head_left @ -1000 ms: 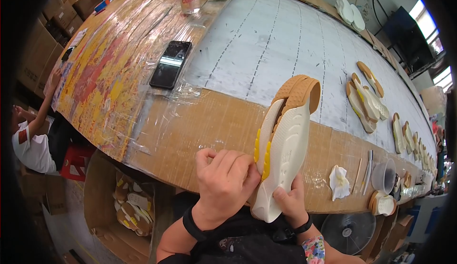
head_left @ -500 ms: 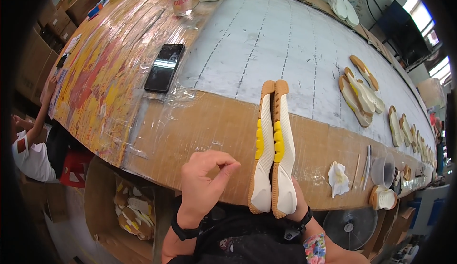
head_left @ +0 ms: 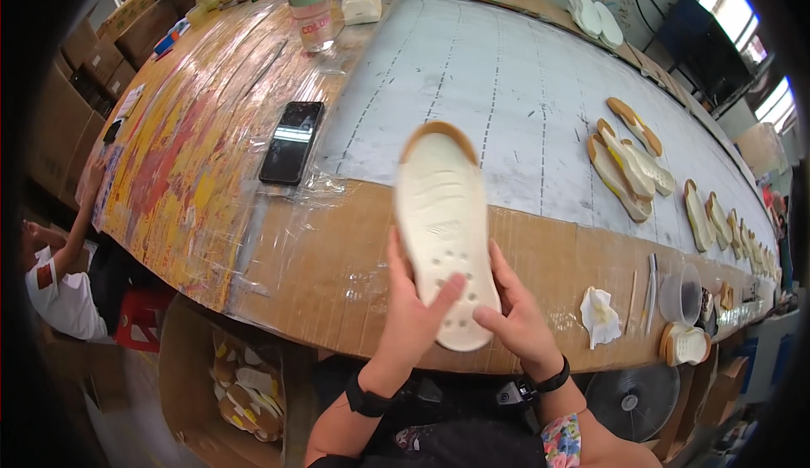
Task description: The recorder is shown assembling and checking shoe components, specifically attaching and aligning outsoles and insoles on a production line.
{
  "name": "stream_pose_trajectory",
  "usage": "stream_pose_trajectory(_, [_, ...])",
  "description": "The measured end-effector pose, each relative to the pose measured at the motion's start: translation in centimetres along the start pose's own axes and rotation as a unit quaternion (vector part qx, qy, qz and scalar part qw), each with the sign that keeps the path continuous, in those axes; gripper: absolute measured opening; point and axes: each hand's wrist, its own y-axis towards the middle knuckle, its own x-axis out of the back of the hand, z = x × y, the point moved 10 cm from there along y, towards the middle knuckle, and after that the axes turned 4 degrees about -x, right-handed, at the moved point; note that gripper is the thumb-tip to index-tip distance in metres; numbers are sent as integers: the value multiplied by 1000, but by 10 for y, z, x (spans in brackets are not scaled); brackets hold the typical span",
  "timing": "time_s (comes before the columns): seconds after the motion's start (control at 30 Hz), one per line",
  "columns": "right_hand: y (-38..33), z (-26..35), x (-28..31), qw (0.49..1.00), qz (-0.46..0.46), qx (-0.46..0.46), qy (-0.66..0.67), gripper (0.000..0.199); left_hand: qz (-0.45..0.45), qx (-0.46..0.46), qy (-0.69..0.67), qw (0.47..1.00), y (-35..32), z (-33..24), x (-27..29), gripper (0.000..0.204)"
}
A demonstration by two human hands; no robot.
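In front of me, over the near edge of the table, a cream shoe sole is held lengthwise with its inner face up. Its far end has a tan rim, and small round holes dot the near half. My left hand grips the left edge, thumb laid on the holed part. On the opposite edge my right hand is closed the same way, its thumb near the close end. Whether a second sole lies beneath this one is hidden.
Several soles lie on the white table sheet at right, more in a row beyond. A black phone, crumpled tissue and clear plastic cup rest on the table. A cardboard box of soles stands below left; a person sits far left.
Two soles stood edge-up side by side, held by my right hand, with my left hand apart. Now a sole's inner face is turned up, and both hands grip it.
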Motion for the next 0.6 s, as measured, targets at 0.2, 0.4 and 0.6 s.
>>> stream_pose_trajectory(0.2, [-10, 49, -26, 930, -48, 193, -308, 96, -38, 135, -296, 945, 1, 25, 6, 52])
stream_pose_trajectory(0.4, [-24, 38, -36, 919, -62, 257, -293, 98, -53, 119, -295, 947, -10, 35, 21, 45])
stream_pose_trajectory(0.6, [-25, 39, -28, 936, -30, 212, -279, 61, -56, 137, -270, 951, -14, 54, 54, 36])
